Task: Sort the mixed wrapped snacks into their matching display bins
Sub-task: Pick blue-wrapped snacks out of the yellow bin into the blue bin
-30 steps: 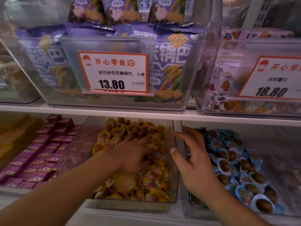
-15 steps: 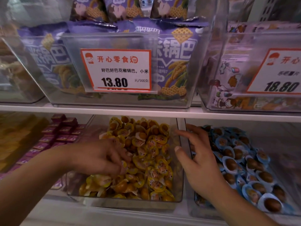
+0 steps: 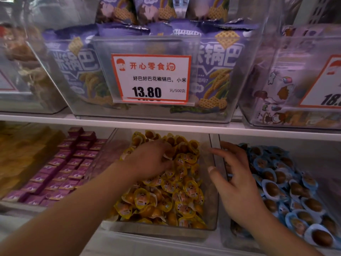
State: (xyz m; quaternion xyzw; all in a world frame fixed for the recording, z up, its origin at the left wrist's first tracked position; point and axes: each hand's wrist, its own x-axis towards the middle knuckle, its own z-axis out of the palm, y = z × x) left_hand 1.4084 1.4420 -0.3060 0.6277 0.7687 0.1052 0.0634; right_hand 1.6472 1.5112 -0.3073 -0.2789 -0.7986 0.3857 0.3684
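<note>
The left hand [image 3: 149, 161] is lying on the yellow snacks [image 3: 166, 191] in the middle bin [image 3: 212, 200], fingers curled; I cannot tell if it is holding one. The right hand [image 3: 238, 183] is spreading open over the bin's edge at 3 o'clock, beside the blue snacks [image 3: 287, 193].

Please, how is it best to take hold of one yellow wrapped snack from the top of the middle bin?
Probably from above, pinching the flat film rim of a yellow wrapped snack lying on top. The domed centre looks rounded and slippery, and the middle bin has clear walls that block any sideways approach.
</note>
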